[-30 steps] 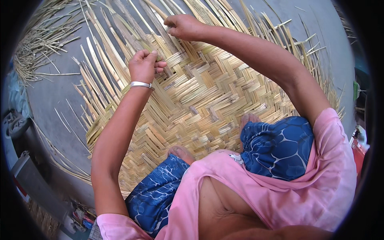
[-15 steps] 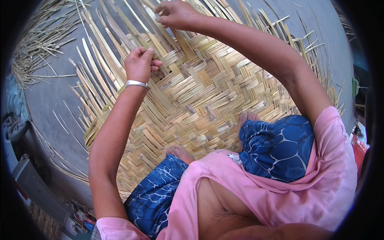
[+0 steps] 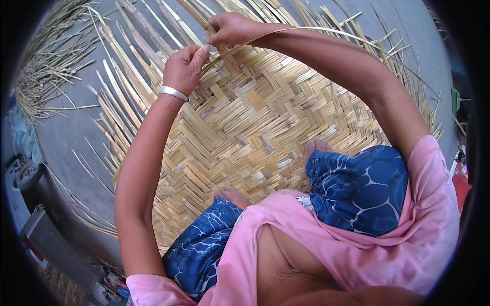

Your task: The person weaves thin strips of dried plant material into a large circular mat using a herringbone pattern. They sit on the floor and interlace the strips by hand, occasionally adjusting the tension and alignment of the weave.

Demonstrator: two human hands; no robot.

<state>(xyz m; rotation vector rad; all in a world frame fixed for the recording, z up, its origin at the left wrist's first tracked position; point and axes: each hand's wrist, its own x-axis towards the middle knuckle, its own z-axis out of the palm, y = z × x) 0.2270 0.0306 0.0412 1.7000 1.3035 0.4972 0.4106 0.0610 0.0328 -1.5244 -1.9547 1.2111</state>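
Note:
A half-woven mat [image 3: 255, 127] of flat, straw-coloured split-cane strips lies on the ground, its loose ends fanning outward at the far side. At its far left part, my left hand [image 3: 185, 70], with a silver bangle on the wrist, is closed with the thumb pressed on a thin strip [image 3: 316, 29]. That strip arcs to the right, passing over my right forearm. Just beyond and to the right, my right hand [image 3: 232, 30] is closed, its fingertips at a loose upright strip [image 3: 193, 12] of the mat. The exact grip there is partly hidden.
Heaped loose stalks [image 3: 56, 66] lie on the grey floor [image 3: 76, 127] at the far left. My bare feet [image 3: 230, 195] rest on the mat's near part. A grey plastic object [image 3: 56, 250] and a bluish plastic bag [image 3: 25, 137] are at the left edge.
My left hand has moved up and slightly right, and my right hand down and slightly right, so they are closer together. The thin arcing strip now shows across my right forearm.

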